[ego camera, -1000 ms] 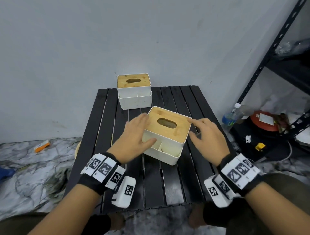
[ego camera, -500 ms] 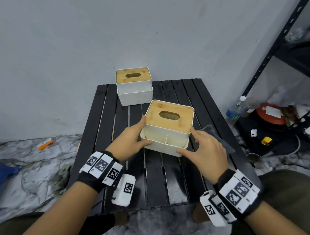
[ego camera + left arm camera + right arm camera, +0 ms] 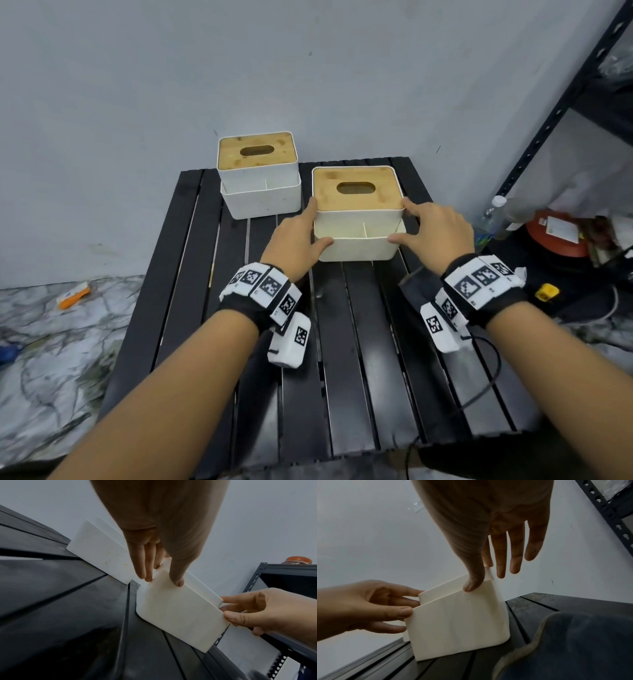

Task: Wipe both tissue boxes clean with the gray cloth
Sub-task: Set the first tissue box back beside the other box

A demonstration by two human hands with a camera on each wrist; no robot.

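Note:
Two white tissue boxes with bamboo lids stand on a black slatted table (image 3: 219, 308). The far box (image 3: 257, 178) sits at the back left, with yellowish spots on its side (image 3: 102, 555). The near box (image 3: 358, 219) stands just right of it, square to me. My left hand (image 3: 320, 222) pinches its left front corner, thumb on the front rim. My right hand (image 3: 399, 221) pinches the right front corner, its other fingers (image 3: 515, 555) spread free. The gray cloth (image 3: 573, 642) lies flat on the table under my right wrist (image 3: 416, 287).
A gray wall runs behind the table. A dark metal shelf (image 3: 561, 102) stands at the right, with a water bottle (image 3: 493, 219), an orange-red reel (image 3: 555, 233) and clutter on the floor beside it. The near half of the table holds only my forearms.
Both hands closed on the near box, turned it square and moved it back and to the right, next to the far box. The gray cloth came into view under my right wrist.

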